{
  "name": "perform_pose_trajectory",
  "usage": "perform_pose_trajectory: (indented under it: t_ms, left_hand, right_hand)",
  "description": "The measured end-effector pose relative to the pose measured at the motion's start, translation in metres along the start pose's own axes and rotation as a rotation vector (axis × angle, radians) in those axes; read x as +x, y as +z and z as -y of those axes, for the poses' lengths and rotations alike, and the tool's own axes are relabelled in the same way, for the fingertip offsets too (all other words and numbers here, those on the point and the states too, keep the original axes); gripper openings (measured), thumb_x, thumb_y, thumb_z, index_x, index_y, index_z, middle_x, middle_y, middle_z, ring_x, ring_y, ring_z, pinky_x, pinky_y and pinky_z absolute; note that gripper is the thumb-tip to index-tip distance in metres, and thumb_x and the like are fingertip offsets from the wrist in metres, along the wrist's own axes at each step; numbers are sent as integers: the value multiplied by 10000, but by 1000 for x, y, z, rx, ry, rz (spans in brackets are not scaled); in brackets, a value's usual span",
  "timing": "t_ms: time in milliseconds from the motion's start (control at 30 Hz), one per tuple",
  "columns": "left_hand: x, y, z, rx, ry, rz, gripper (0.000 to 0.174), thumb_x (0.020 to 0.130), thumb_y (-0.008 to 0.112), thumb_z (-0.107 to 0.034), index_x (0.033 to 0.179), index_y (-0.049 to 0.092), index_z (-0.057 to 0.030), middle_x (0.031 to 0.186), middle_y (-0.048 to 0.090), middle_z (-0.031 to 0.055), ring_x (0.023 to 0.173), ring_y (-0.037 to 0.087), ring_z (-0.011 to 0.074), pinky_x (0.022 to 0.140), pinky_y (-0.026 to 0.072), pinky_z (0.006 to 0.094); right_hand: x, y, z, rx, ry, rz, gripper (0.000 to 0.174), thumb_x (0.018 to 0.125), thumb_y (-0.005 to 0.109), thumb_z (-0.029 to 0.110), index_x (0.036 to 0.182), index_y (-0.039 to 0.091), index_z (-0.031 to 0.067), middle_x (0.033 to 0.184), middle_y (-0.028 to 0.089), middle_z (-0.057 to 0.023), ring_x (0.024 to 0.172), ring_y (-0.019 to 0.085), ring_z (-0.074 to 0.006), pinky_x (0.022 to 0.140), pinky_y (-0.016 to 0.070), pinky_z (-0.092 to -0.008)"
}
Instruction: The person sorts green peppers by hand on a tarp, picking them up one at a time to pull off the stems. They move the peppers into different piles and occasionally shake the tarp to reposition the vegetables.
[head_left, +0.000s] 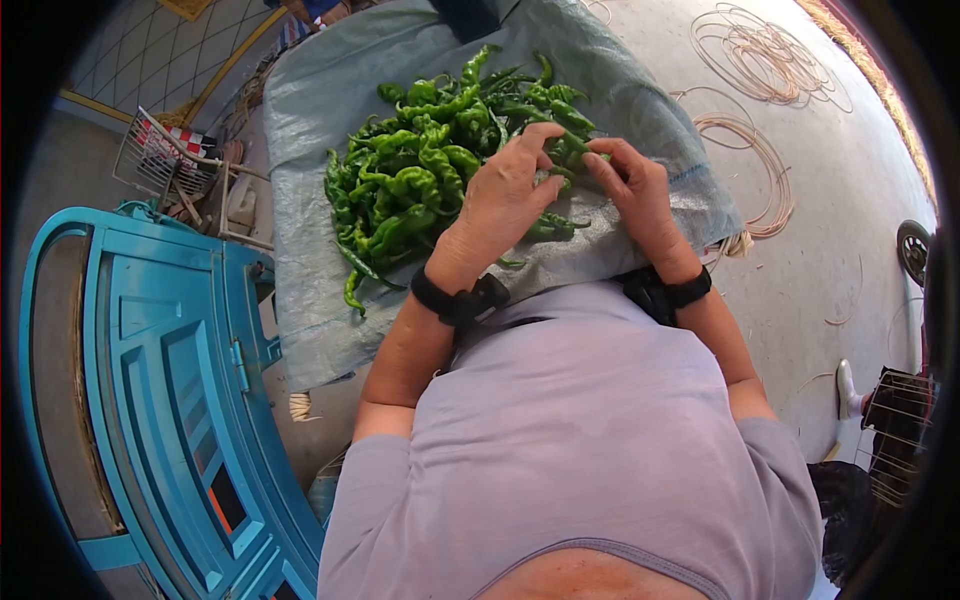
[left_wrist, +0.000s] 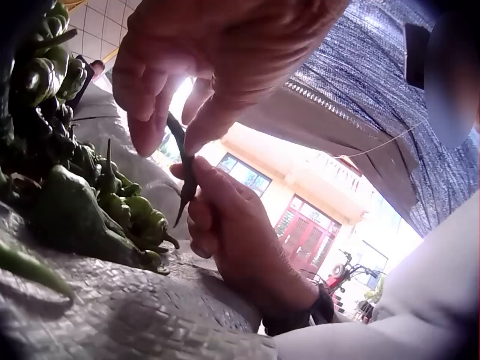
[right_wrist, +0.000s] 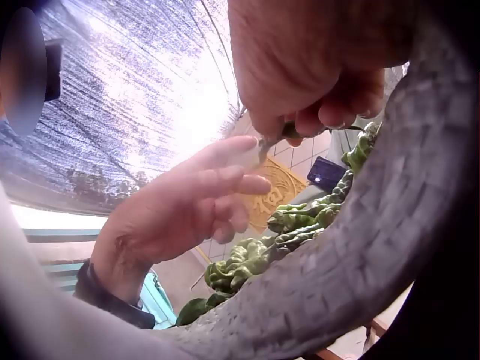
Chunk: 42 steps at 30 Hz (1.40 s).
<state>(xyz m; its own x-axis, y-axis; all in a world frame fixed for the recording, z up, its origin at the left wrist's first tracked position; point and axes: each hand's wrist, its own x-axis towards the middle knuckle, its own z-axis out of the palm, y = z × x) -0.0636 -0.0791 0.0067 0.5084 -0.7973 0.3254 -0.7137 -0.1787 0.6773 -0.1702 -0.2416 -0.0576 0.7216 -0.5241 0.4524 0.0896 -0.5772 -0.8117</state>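
Observation:
In the head view my left hand point(head_left: 505, 195) and right hand point(head_left: 640, 195) meet over the near right side of a heap of green peppers point(head_left: 410, 180). Between them is a slim green pepper point(left_wrist: 185, 169). Seen from the left wrist, the left hand point(left_wrist: 217, 67) has its thumb and fingertips at the pepper's upper end, while the right hand point(left_wrist: 236, 232) pinches it lower down. From the right wrist, the right hand point(right_wrist: 315, 75) curls around the pepper, hiding most of it. The left hand's point(right_wrist: 180, 206) thumb and forefinger meet at its pale end.
A woven plastic sheet point(head_left: 330, 350) lies beneath the peppers. A blue metal gate-like panel point(head_left: 170, 320) stands at the left, beside a wire basket point(head_left: 160, 160). Coils of thin cord point(head_left: 760, 60) lie on the floor at the right. Another person's hand point(head_left: 330, 12) shows at the top.

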Motion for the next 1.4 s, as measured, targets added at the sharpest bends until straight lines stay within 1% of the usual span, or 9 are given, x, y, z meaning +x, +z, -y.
perform_pose_trajectory:
  t_ms: [100,200,400,733,833,1000,1133,1300,1400]
  left_hand:
    - [-4,-7,1,213,-80,146,368,826,731,-133,1168,599,-102,965,650,92,796,642,265,746,513,368]
    - [-14,-16,3,474,-72,439,385,781,751,-162,1131,602,-106,1002,638,102,930,641,313,824,507,413]
    - [-12,-8,11,605,-69,552,353,782,736,-215,1100,630,-104,977,625,100,957,637,298,825,505,413]
    - [-6,-22,-13,339,-91,342,361,826,727,-275,1134,662,-99,945,605,85,882,622,254,789,505,384]
    - [-5,-18,-10,298,-85,286,355,829,730,-264,1127,661,-83,935,596,87,867,618,250,778,504,372]
    - [-3,-17,-11,230,-62,269,336,855,731,-252,1100,650,-38,914,624,105,828,639,226,737,508,345]
    - [0,-10,-2,51,-198,163,313,852,712,-291,1028,648,-40,892,688,134,829,685,293,756,526,395]
    - [7,-6,3,-7,-256,59,387,874,713,-325,1022,614,18,868,692,171,785,692,294,717,533,387]
    - [5,0,6,-74,-176,10,328,915,718,-244,1049,600,31,862,676,82,656,622,116,605,508,270]
  right_hand:
    - [1,-1,2,-9,9,-67,191,919,710,209,1067,678,92,652,620,-40,549,531,-102,537,439,-266]
    - [1,-2,3,75,53,-122,158,934,698,194,1037,682,76,625,566,7,547,470,-54,516,400,-240]
    - [2,1,2,297,110,-81,150,971,660,180,1005,675,34,637,503,52,581,421,-16,514,358,-214]
    - [-3,-7,12,341,58,292,175,979,641,192,1010,659,21,702,567,36,640,487,-32,578,406,-216]
    - [-1,-7,14,222,40,345,177,973,651,200,1020,661,29,720,589,29,645,506,-33,577,414,-218]
    - [-4,-2,10,423,96,259,212,964,667,222,1077,649,43,719,594,16,636,523,-33,568,418,-205]
    - [-2,-10,19,487,198,207,246,957,679,238,1105,626,48,710,588,13,627,528,-35,544,413,-204]
    - [-2,-10,13,327,121,362,225,935,701,242,971,645,27,697,605,6,595,521,-43,503,417,-229]
    - [-2,-8,12,211,108,409,225,921,712,234,908,648,19,682,610,5,585,524,-47,506,429,-246]
